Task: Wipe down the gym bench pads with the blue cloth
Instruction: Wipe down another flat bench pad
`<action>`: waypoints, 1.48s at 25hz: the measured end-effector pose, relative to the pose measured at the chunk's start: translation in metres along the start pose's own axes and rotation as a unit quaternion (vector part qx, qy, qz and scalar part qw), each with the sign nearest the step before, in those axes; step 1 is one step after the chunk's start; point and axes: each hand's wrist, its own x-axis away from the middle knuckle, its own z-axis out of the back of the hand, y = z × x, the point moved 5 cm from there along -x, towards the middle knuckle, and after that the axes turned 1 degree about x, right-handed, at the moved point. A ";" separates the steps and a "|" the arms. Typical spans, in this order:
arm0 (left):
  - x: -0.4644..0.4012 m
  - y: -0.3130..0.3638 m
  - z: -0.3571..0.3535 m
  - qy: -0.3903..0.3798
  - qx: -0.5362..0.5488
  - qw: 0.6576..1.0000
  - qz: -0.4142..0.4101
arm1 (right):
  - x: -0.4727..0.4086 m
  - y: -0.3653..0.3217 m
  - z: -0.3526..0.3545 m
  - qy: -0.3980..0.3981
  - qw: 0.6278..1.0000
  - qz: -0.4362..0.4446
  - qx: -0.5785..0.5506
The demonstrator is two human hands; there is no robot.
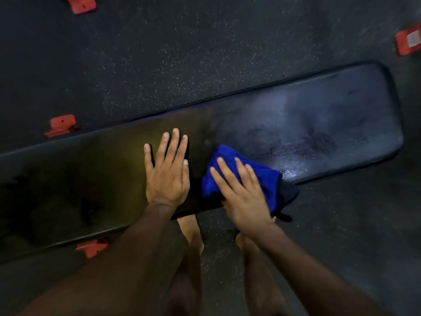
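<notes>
Inspector A: Position of the blue cloth (pixel 239 169)?

Inspector B: It lies bunched on the black bench pad (pixel 319 124), at the pad's near edge, with one dark corner hanging over that edge. The right hand (pixel 245 195) lies flat on top of it, fingers straight and slightly spread, pressing down. No pinch; the cloth sits under the fingers and palm and shows on both sides of them.

Inspector A: And the left hand (pixel 167 172)?

Inspector B: Flat on the pad, just beside the cloth but apart from it, on the side away from the pad's rounded end. Fingers straight, close together, thumb tucked alongside. It holds nothing.

Inspector A: Pad surface?

Inspector B: From the cloth toward the rounded end it shows pale streaks and a wet sheen; past the left hand it reads dark and dull.

Inspector A: Surroundings?

Inspector B: Speckled dark floor (pixel 182 65). Red frame feet (pixel 61 124) show beyond the pad's far edge. Bare feet (pixel 191 231) stand below the near edge.
</notes>
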 end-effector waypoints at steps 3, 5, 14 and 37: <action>0.002 0.002 -0.003 -0.003 -0.024 1.000 -0.002 | -0.022 0.053 0.015 0.018 0.999 -0.047 0.015; 0.001 0.002 -0.005 -0.008 -0.029 1.000 -0.006 | -0.085 0.072 0.032 0.069 0.989 -0.133 -0.002; 0.001 -0.001 -0.007 -0.007 -0.035 0.999 -0.004 | -0.001 0.004 0.002 -0.006 1.000 -0.014 0.010; -0.070 0.133 -0.031 -0.065 -0.030 0.995 -0.066 | 0.031 0.109 0.023 0.090 0.984 -0.141 -0.054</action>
